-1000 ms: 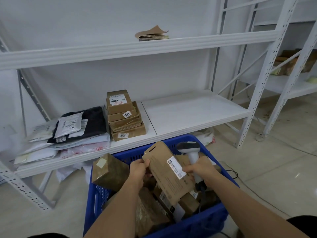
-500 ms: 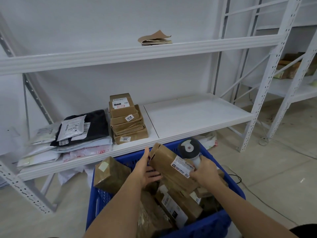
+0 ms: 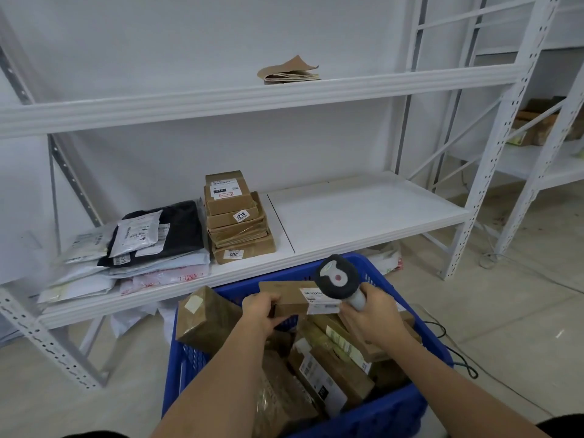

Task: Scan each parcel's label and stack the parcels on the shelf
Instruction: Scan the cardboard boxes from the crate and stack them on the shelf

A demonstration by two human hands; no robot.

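Both hands (image 3: 316,314), one parcel (image 3: 289,297) between, scanner (image 3: 339,279)

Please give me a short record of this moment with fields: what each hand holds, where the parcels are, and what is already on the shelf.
left hand: left hand grips the flat brown parcel over the crate
right hand: right hand grips the scanner, its head close to the parcel's white label
crate: blue crate on the floor, many brown parcels inside
shelf, lower level: stack of brown boxes; beside it, to the left, a pile of soft mailer bags
shelf, upper level: folded brown paper
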